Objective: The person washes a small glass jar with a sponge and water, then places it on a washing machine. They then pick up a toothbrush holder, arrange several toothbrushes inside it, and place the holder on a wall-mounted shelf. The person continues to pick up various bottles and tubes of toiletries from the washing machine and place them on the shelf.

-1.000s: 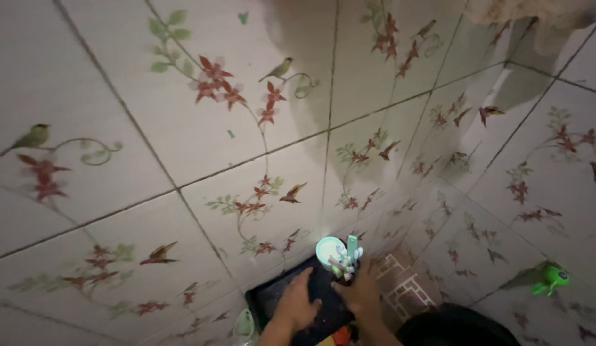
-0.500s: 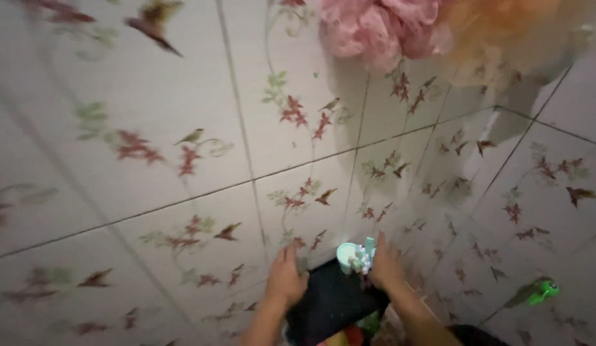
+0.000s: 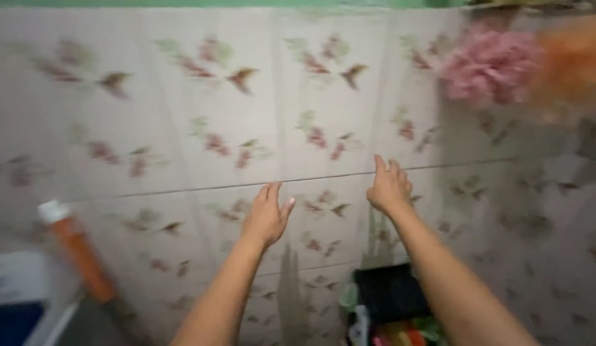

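Hands reach up against the glossy flower-and-bird wall tiles (image 3: 182, 115): left hand (image 3: 267, 214) and right hand (image 3: 389, 187) both empty, fingers loosely apart, near a frilly pink mesh sponge (image 3: 490, 64).

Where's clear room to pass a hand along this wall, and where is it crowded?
Bare tiled wall lies open above and left of the left hand, and between it and the right hand. Crowded: pink bath puff and orange puff upper right, packed black rack below, orange bottle lower left.
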